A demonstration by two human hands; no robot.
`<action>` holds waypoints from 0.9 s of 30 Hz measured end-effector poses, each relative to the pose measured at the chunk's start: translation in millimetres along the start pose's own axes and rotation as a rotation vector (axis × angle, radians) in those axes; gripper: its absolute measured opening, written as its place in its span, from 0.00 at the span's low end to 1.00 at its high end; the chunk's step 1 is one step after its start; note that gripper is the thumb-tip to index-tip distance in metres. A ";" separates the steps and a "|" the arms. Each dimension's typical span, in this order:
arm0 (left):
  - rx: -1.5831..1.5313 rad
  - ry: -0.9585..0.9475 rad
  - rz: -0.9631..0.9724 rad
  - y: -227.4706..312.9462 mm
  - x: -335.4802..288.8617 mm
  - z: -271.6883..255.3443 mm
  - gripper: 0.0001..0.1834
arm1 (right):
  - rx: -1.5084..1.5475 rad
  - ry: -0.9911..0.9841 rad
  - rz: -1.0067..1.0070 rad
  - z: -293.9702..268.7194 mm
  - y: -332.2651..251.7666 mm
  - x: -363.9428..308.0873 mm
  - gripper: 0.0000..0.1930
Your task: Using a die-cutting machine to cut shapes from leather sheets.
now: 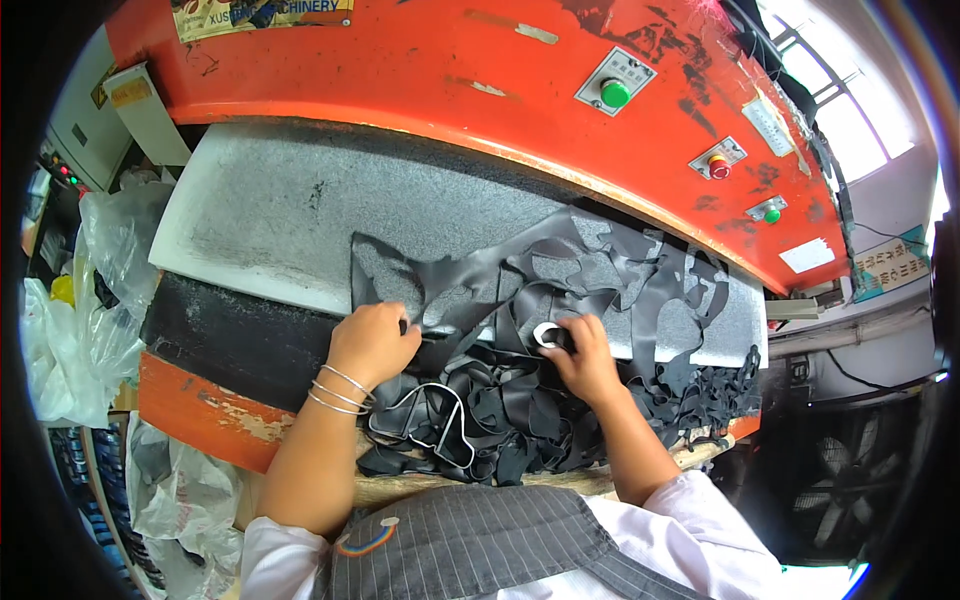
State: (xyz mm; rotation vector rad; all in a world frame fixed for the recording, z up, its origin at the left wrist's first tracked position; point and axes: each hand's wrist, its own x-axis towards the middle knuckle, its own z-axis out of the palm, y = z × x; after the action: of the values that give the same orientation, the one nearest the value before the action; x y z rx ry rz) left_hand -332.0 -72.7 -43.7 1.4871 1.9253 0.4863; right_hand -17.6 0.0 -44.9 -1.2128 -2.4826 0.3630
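My left hand (375,345) is closed at the near edge of a dark grey sheet full of cut-out holes (465,275), with a bit of dark material between thumb and fingers. To its right, my right hand (585,358) curls its thumb and fingers round a small white ring-like piece (546,334), dark inside; its exact kind is unclear. The perforated sheet drapes over the front of a pale, speckled cutting board (260,200). Between my forearms a bent metal cutting die (462,430) lies on a heap of dark scraps (530,415).
Beyond the board rises an orange-red press (430,70) with green buttons (615,94) and a red button (718,168). Clear plastic bags (105,300) hang at the left. A large black fan (840,470) stands at the lower right.
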 end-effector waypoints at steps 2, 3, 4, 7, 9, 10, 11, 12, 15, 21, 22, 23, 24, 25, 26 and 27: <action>0.046 -0.070 -0.019 -6.1 -6.5 -0.7 0.10 | 0.048 -0.284 0.222 -37.9 -11.4 -17.5 0.24; -0.008 0.102 0.027 -3.8 -9.7 -1.9 0.10 | 0.057 -0.433 0.291 -55.6 -24.7 -18.7 0.23; -0.061 0.271 0.072 1.1 -11.7 -1.9 0.10 | 0.043 -0.499 0.233 -65.7 -29.5 -19.4 0.24; -0.096 0.323 0.136 10.8 -5.8 4.1 0.08 | 0.162 -0.315 -0.009 -60.4 -41.6 8.9 0.23; -0.050 0.389 0.204 4.0 0.8 17.5 0.11 | 0.255 -0.209 -0.130 -38.2 -54.7 48.0 0.23; -0.044 0.389 0.205 3.3 3.7 21.9 0.11 | 0.269 -0.154 -0.204 -20.3 -55.7 66.1 0.23; -0.022 0.372 0.187 7.2 7.0 24.6 0.12 | 0.257 -0.152 -0.239 -8.6 -52.5 82.3 0.24; 0.005 0.354 0.162 9.0 10.1 27.2 0.13 | 0.252 -0.152 -0.277 5.2 -46.6 95.7 0.24; -0.030 0.409 0.159 10.9 10.1 37.7 0.14 | 0.250 -0.193 -0.344 37.1 -38.0 119.5 0.24; 0.036 0.438 0.125 11.1 13.4 30.4 0.12 | 0.194 -0.145 -0.274 41.3 -13.9 116.3 0.29; 0.031 0.433 0.119 14.1 15.4 30.8 0.12 | 0.194 -0.154 -0.271 45.2 -9.5 114.8 0.29; 0.033 0.433 0.088 17.2 18.1 31.1 0.13 | 0.190 -0.140 -0.246 50.1 -6.0 113.2 0.29; 0.041 0.437 0.058 17.4 20.7 31.1 0.13 | 0.190 -0.121 -0.224 54.2 -5.9 114.1 0.30; 0.044 0.453 0.059 16.5 21.9 32.4 0.13 | 0.194 -0.123 -0.225 56.1 -4.7 115.0 0.30; 0.047 0.453 0.056 15.4 23.2 35.0 0.13 | 0.191 -0.133 -0.226 56.9 -3.2 116.0 0.29; 0.050 0.477 0.072 15.0 24.1 37.6 0.13 | 0.190 -0.141 -0.227 56.9 -2.2 116.5 0.29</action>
State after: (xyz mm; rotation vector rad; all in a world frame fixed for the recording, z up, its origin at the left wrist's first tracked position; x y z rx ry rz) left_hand -299.0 -49.0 -67.6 1.5795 2.2593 0.8973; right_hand -109.5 87.3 -72.3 -0.8478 -2.5990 0.6249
